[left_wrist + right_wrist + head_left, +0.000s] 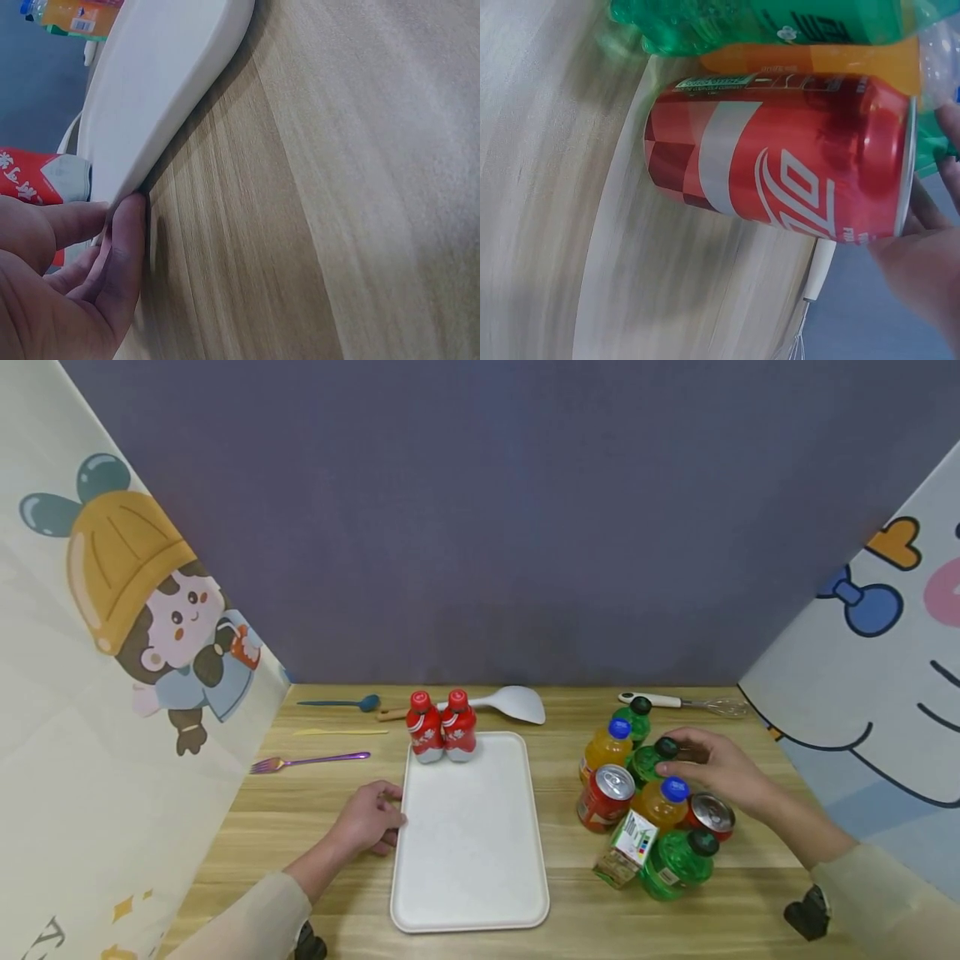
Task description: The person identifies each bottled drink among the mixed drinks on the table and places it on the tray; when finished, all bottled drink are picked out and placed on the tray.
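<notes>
Green bottle (647,762) with a black cap stands upright in the middle of a tight cluster of drinks near the right edge of the table (570,893). The right hand (720,768) arches over it from the right, forefinger on the cap and thumb just below. Whether the fingers have truly closed on the neck cannot be told.

Touching or just beside the bottle are two orange bottles (606,747) with blue caps, a red can (606,795) in front, a second can (711,814) under the palm, another green bottle (637,718) behind, and a small carton (626,847) and a lying green bottle (678,860) toward the near edge.

With neighbours pressed this close, a grip high on the neck and a straight upward lift seems safest. Any sideways drag would likely topple the cans.

The left hand (367,818) lies on the table with relaxed fingers (124,247) against the left rim of the white tray (472,860), holding nothing. That steadies the tray well. Two red bottles (442,727) stand at the tray's far edge.

A whisk (682,702), a white spoon (502,702) and a fork (307,762) lie toward the far edge.
</notes>
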Available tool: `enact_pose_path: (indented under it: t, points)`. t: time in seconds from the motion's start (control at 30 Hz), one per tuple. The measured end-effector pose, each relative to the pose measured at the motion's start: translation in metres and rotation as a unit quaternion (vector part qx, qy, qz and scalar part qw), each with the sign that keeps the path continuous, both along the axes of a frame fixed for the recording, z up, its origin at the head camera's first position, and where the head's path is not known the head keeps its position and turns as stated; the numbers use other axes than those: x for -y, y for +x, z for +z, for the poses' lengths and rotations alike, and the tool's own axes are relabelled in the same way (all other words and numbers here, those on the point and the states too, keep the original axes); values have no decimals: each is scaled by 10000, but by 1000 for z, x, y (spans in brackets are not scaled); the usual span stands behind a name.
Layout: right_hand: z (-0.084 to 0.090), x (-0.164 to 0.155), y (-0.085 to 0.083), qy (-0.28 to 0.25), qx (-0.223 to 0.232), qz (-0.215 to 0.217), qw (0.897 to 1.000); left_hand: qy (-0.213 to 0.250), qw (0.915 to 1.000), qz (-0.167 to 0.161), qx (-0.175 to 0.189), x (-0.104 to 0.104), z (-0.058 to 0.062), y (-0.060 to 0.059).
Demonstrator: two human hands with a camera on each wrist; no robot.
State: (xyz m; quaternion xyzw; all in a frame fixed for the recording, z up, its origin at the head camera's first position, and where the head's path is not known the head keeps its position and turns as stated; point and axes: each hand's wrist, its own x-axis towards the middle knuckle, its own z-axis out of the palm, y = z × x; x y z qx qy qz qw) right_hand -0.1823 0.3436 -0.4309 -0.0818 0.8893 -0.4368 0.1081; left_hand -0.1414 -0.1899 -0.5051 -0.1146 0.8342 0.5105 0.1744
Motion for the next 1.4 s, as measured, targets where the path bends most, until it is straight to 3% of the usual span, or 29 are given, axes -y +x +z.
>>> enact_pose_path:
  t: [0.77,1.17,1.4]
  points:
    - [3,2,4,221,-157,-496,9984,35,10000,19,-80,-2,3,2]
    - [15,2,10,-213,-247,-555,9979,13,10000,-26,-35,-3,1,-1]
    - [28,0,9,249,-417,-599,9970,-2,10000,-15,-38,-2,2,0]
